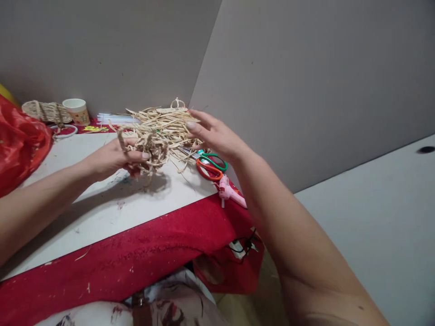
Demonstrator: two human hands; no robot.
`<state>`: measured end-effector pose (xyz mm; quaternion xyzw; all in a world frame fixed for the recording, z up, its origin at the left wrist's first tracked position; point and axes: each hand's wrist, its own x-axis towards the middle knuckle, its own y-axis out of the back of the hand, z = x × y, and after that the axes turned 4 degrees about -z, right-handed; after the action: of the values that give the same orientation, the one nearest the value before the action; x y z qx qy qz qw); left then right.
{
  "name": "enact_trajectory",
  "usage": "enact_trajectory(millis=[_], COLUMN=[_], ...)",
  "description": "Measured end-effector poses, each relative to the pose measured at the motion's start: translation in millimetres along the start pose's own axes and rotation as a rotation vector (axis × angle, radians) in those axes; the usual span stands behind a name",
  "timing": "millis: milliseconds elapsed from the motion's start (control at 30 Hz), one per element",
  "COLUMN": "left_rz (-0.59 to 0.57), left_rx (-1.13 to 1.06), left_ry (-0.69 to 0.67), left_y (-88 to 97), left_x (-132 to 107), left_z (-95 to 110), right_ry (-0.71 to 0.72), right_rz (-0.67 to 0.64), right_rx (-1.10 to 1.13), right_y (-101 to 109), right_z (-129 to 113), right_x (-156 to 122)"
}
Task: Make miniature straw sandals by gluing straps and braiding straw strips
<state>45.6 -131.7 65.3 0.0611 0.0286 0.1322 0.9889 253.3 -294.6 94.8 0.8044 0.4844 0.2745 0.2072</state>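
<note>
Gripped straw weaving [155,155] in the left hand [110,159] over the white board [102,222]; held the right hand [219,136] loosely open beside the straw pile [165,119]; saw unreadable print on the paper cup [79,114].

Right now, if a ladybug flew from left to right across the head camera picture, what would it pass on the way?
Red plastic bag → paper cup → tangled straw piece held in the left hand → scissors → pink glue gun.
</note>
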Motion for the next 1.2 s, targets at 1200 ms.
enact_trajectory(millis=[1200], left_rz=[0.258], left_rx=[0.191], left_ry=[-0.416], left_y=[-28.0], left_x=[-24], left_z=[-8], right_ry=[-0.222], right_rz=[0.216], right_rx=[0.578], right_y=[-65], right_z=[10], right_x=[-47])
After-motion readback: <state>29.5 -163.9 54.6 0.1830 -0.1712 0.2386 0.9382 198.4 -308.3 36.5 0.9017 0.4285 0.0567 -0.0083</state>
